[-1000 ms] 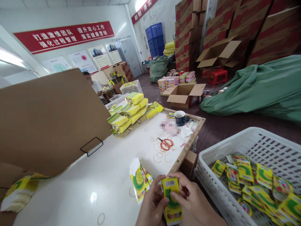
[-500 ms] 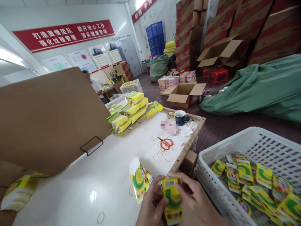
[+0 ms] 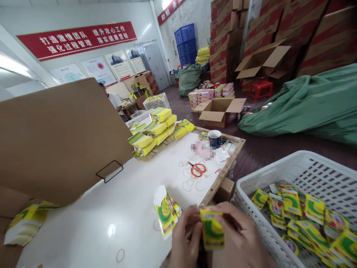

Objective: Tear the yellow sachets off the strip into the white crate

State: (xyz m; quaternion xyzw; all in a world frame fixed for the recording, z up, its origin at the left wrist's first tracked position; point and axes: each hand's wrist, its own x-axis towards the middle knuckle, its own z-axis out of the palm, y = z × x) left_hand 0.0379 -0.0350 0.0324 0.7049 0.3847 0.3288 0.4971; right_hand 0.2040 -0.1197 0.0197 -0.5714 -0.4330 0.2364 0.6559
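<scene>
A small yellow and green box (image 3: 212,231) is held upright between my two hands at the table's front edge. My left hand (image 3: 186,232) is closed on its left side, fingers bent. From the right, my right hand (image 3: 237,227) grips its top and right side; this hand is blurred. Just left of my hands, a few flattened yellow and green cartons (image 3: 165,212) lie on the white table (image 3: 139,193). Right of my hands, a white basket (image 3: 248,183) holds several yellow packs (image 3: 291,201).
Stacked yellow cartons (image 3: 156,128), red scissors (image 3: 198,170), rubber bands and a dark mug (image 3: 214,139) are on the table. A large cardboard sheet (image 3: 61,141) stands at the left. Behind it a person (image 3: 114,100) is partly visible. An open box (image 3: 214,117) sits on the floor.
The box and both hands have shifted slightly right. The box has turned and tipped, so its barcode end no longer shows. The view has moved a little.
</scene>
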